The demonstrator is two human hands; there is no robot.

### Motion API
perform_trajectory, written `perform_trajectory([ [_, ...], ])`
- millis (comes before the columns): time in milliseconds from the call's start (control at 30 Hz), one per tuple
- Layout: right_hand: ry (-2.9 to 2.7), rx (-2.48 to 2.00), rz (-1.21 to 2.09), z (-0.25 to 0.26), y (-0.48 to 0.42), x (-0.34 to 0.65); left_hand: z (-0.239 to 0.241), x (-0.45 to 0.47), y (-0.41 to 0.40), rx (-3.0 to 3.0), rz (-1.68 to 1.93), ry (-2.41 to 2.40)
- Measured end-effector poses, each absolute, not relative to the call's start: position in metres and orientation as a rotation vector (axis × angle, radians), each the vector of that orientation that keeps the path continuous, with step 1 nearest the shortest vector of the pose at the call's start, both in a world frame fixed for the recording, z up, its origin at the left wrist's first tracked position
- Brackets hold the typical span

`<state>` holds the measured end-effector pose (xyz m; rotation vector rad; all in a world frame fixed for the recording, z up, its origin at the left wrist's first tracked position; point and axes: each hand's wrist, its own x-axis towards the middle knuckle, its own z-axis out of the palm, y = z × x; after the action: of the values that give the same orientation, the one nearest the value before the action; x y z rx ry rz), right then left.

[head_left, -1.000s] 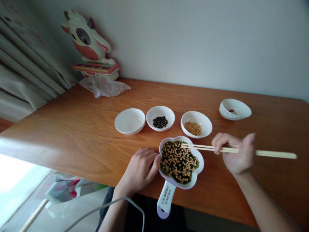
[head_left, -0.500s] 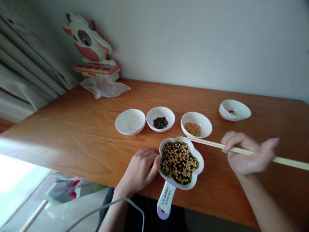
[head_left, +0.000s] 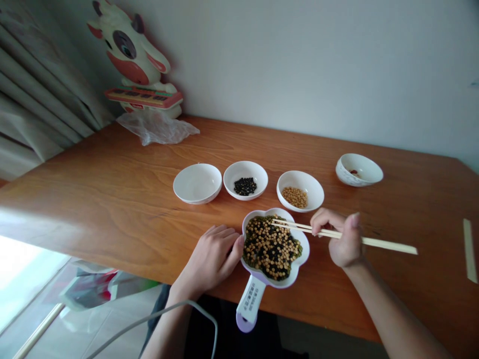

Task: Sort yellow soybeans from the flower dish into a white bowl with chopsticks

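Note:
A flower-shaped white dish [head_left: 301, 263] with a purple rim and labelled handle holds mixed black, yellow and green beans. My left hand [head_left: 214, 254] rests on the table at its left side, fingers curled and thumb against the rim; the fingertips are partly hidden. My right hand [head_left: 342, 238] is closed round wooden chopsticks [head_left: 389, 245], whose tips are over the beans near the dish's upper part. Behind the dish stand a white bowl of yellow soybeans [head_left: 295, 198], a white bowl of black beans [head_left: 245, 186] and an empty white bowl [head_left: 197, 183].
A patterned white bowl [head_left: 359, 170] with small reddish bits stands at the back right. A cow-shaped toy keyboard [head_left: 144, 94] and a crumpled plastic bag [head_left: 159, 128] are at the back left. Tape [head_left: 469, 249] lies on the right. A grey cable [head_left: 157, 315] crosses my left forearm.
My right hand has moved left with the chopsticks, bringing their tips from beyond the dish's upper rim to over the beans. My left hand stays at the dish. The view has shifted slightly.

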<state>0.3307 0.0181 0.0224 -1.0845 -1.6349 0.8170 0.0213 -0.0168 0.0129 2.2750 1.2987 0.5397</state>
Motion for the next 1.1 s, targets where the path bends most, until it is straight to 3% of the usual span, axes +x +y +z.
perform_trajectory([
  [500, -1.521, -1.007, 0.713, 0.036, 0.016, 0.337, 0.013, 0.021, -0.017, 2.295, 0.554, 1.294],
  [733, -1.457, -1.030, 0.071, 0.033, 0.019, 0.368, 0.010, 0.021, -0.017, 2.278, 0.547, 1.298],
  [1100, -1.623, -1.018, -0.135, 0.027, 0.018, 0.377, 0.009, 0.023, -0.016, 2.261, 0.535, 1.283],
])
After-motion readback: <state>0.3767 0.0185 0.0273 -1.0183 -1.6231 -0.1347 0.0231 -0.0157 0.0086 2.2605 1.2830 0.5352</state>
